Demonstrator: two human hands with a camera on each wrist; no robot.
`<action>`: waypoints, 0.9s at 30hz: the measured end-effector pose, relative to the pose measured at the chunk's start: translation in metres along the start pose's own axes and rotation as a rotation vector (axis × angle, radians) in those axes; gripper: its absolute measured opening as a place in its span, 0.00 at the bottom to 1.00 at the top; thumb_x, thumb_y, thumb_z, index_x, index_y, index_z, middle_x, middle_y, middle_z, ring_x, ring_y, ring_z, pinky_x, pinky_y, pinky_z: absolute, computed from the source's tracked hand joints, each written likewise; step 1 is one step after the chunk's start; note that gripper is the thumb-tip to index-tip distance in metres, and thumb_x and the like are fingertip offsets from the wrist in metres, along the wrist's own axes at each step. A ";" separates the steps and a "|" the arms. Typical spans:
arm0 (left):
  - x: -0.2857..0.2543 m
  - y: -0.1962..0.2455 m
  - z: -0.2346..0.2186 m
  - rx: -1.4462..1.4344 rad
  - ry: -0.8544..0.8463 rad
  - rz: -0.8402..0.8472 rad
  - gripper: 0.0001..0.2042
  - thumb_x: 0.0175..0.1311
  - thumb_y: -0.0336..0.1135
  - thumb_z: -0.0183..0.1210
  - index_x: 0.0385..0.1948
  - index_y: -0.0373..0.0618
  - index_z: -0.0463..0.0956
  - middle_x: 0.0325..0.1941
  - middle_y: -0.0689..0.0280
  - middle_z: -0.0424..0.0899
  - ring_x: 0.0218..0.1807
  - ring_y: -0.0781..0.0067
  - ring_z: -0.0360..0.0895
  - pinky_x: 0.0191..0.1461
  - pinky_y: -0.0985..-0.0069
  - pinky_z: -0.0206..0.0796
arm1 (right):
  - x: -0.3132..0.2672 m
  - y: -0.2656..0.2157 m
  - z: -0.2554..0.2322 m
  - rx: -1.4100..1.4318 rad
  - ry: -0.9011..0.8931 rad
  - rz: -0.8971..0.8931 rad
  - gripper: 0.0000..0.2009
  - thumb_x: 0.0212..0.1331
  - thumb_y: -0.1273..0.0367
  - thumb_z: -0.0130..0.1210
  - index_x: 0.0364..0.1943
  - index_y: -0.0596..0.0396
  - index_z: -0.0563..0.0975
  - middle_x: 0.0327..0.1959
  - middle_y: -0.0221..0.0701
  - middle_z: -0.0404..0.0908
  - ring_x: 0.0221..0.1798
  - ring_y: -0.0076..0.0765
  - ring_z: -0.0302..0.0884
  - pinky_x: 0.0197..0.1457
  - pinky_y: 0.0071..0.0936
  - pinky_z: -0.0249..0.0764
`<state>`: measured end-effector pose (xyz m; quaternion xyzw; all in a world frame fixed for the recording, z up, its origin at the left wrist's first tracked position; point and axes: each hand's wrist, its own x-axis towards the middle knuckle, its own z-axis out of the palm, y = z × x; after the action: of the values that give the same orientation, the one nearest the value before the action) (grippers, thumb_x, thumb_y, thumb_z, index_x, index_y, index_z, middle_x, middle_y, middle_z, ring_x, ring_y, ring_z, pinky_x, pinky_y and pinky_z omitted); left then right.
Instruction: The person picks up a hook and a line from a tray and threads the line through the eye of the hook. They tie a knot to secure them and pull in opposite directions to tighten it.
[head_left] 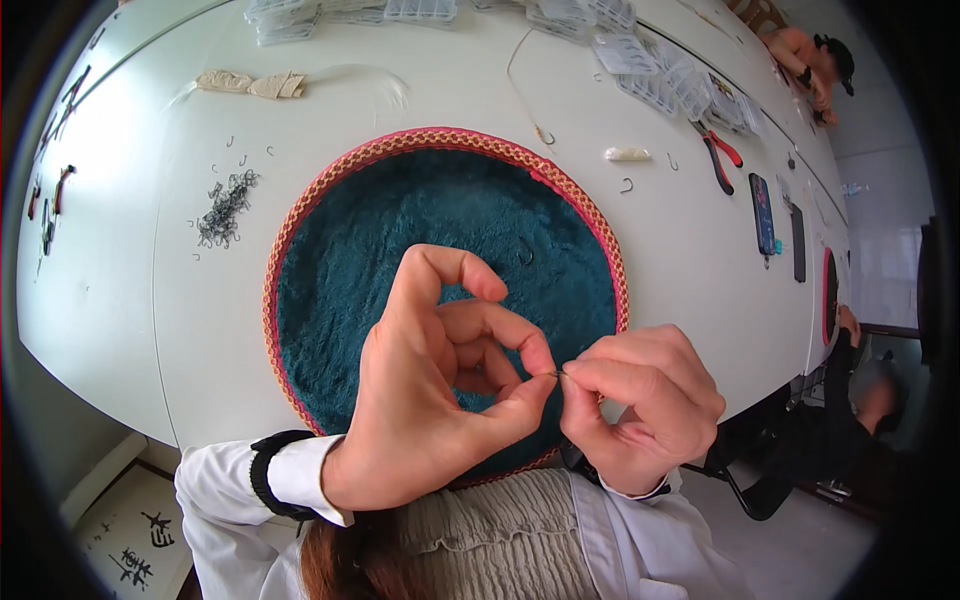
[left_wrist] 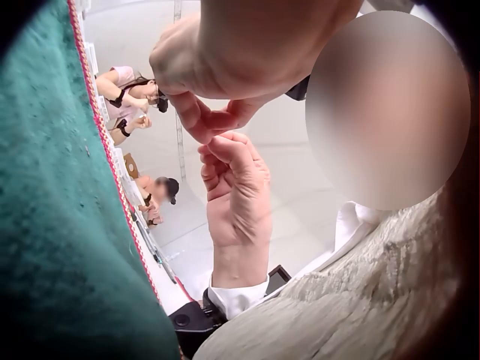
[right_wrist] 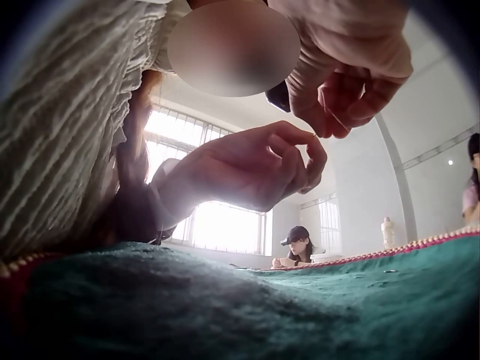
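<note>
Over a round tray lined with teal plush, my two hands meet at the fingertips. My left hand pinches a thin dark wire-like piece between thumb and a finger, its index finger arched above. From the other side, the thumb and index finger of my right hand pinch the same spot. Most of the piece is hidden by the fingertips, and I cannot tell its kind. A dark fish hook lies on the plush beyond the fingers. Both wrist views show the fingertips together, raised above the plush.
A pile of fish hooks lies left of the tray, below a wrapped bundle of pale strands. To the right are a white roll, red-handled pliers and a phone. Clear plastic cases stand behind. Other people sit nearby.
</note>
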<state>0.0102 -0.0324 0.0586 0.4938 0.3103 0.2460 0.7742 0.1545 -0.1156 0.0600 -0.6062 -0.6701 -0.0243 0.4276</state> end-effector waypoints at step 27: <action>0.013 0.012 -0.026 0.732 -0.348 0.666 0.23 0.43 0.23 0.66 0.37 0.40 0.59 0.22 0.68 0.82 0.24 0.77 0.77 0.28 0.83 0.66 | 0.001 0.013 -0.005 1.180 -0.459 1.010 0.02 0.42 0.79 0.57 0.22 0.60 0.77 0.22 0.27 0.77 0.26 0.16 0.73 0.31 0.14 0.68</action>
<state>0.0001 -0.0029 0.0578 0.8375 0.0689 0.2688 0.4707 0.1681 -0.1144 0.0579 -0.5001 -0.2888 0.6543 0.4883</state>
